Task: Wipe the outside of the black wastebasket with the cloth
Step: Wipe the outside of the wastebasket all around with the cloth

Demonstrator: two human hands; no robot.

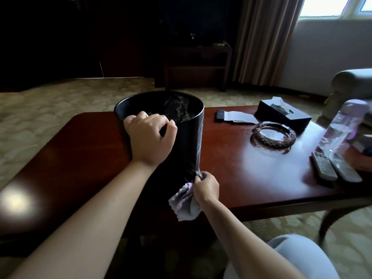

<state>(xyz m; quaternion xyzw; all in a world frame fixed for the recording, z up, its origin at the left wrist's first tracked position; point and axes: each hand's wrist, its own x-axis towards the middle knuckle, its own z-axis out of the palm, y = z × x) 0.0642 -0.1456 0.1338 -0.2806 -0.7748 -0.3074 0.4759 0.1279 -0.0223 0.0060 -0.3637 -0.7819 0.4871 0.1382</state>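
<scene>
The black wastebasket (187, 137) stands upright on the dark red desk (231, 170), toward its near-left part. My left hand (150, 135) grips its near rim, fingers (138, 115) curled over the edge. My right hand (205, 187) is low at the basket's near-right side, fingers bunched around the grey-pink cloth (184, 202), pressing its top against the wall near the base; the rest hangs loose. To the right sit a glass ashtray (273, 135), a tissue box (283, 113) and two remotes (334, 168).
</scene>
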